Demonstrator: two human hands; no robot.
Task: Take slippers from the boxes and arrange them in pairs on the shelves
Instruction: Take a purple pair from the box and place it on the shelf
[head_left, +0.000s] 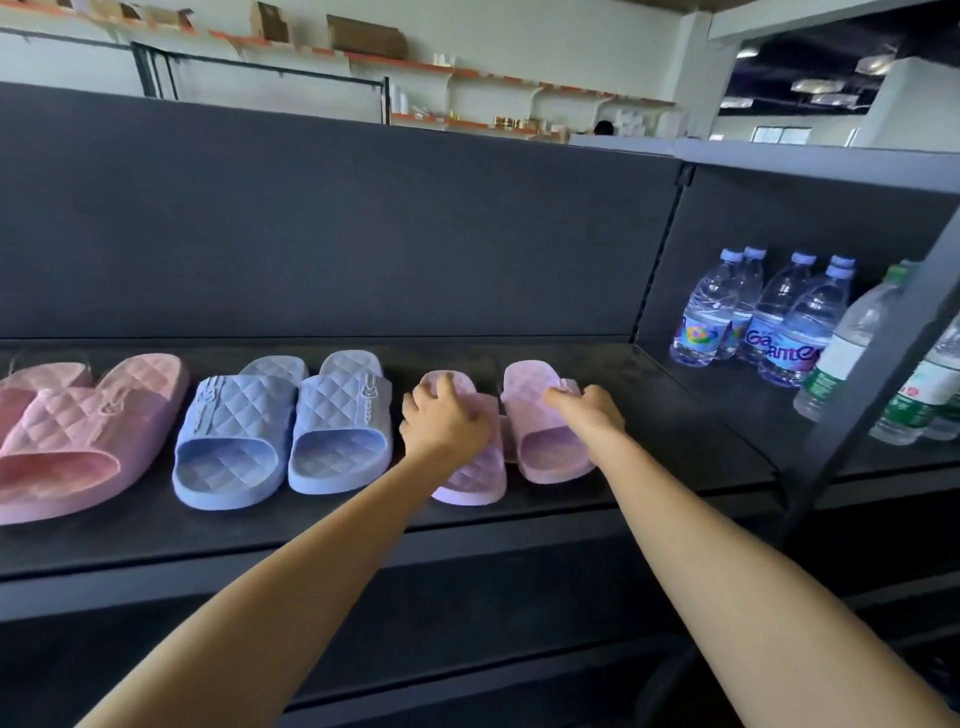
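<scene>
At mid-frame on the black shelf (311, 525), the left hand (447, 421) curled its fingers over the nearer lilac slipper (475, 480); the right hand (592, 413) gripped the farther lilac slipper (545, 452) just beside it. A blue pair (280, 431) and a pink pair (78, 436) stood leftward, water bottles (779, 322) at right.

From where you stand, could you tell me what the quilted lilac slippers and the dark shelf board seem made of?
Quilted lilac slippers: probably soft moulded foam or rubber, matte; one-piece, embossed diamond pattern. Dark shelf board: matte, likely painted metal or laminate; faint sheen, can't tell which.
</scene>
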